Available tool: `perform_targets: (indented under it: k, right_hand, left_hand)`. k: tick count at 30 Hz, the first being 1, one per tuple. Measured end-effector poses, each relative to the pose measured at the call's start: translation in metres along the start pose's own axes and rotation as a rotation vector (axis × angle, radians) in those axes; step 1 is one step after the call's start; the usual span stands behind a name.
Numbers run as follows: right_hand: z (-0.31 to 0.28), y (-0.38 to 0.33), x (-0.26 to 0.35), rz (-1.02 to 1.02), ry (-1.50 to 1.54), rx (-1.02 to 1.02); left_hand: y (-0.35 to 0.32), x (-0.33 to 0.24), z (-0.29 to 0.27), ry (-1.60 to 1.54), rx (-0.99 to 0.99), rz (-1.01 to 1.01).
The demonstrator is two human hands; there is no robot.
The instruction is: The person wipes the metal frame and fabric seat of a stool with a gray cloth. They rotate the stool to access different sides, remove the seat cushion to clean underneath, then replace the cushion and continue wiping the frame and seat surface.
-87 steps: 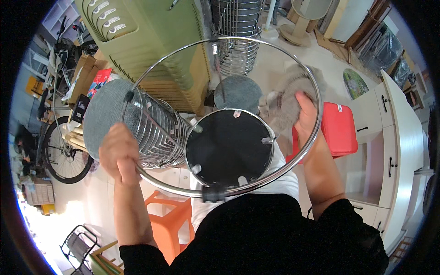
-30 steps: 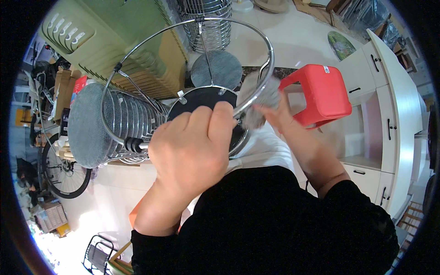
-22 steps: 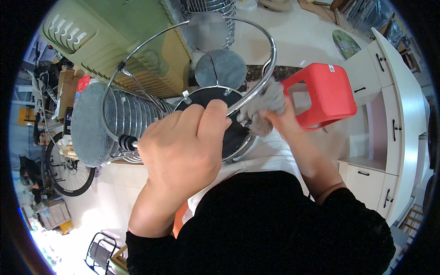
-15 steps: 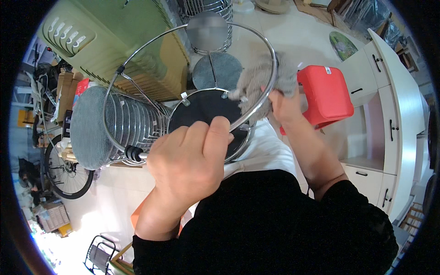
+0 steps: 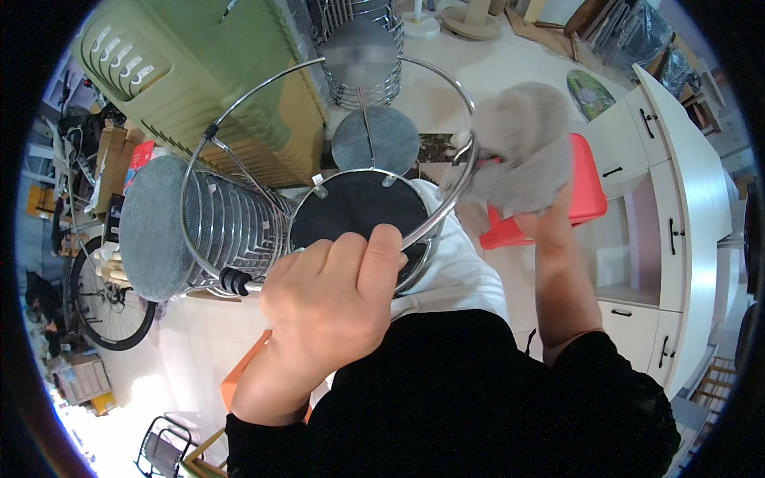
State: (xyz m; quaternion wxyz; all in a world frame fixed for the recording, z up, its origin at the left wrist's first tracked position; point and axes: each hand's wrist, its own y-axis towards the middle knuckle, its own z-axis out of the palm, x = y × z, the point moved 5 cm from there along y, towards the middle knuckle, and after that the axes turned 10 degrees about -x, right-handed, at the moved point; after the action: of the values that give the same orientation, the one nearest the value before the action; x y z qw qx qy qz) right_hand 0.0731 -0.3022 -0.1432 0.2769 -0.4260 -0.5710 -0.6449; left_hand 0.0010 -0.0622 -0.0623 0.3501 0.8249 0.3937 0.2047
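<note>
One chrome stool point(image 5: 355, 205) sits upturned over the lap point(image 5: 468, 263), the left hand point(image 5: 328, 296) clamping its fingers on the ring point(image 5: 438, 217) (presumably to steady it), the right hand point(image 5: 547, 221) gripping a fluffy grey cloth point(image 5: 522, 139) alongside

On the tiled floor point(image 5: 199, 338), we observe a red stool point(image 5: 588, 182), a cabinet point(image 5: 692, 239), a bicycle point(image 5: 113, 293) and a black chair point(image 5: 163, 454).
</note>
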Motion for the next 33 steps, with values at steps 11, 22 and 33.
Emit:
perform_targets:
  k: [11,22,33]
  right_hand:
    - [0.029,0.05,0.002,-0.627,-0.273,0.162]
    - [0.043,-0.002,-0.01,-0.632,-0.167,-0.207]
    - [0.02,-0.006,-0.041,-0.397,-0.231,-0.217]
  left_hand:
    - [0.007,0.009,0.008,0.003,-0.026,0.036]
    - [0.0,-0.003,-0.004,-0.007,0.035,-0.065]
    - [-0.005,-0.009,0.001,0.041,-0.034,-0.005]
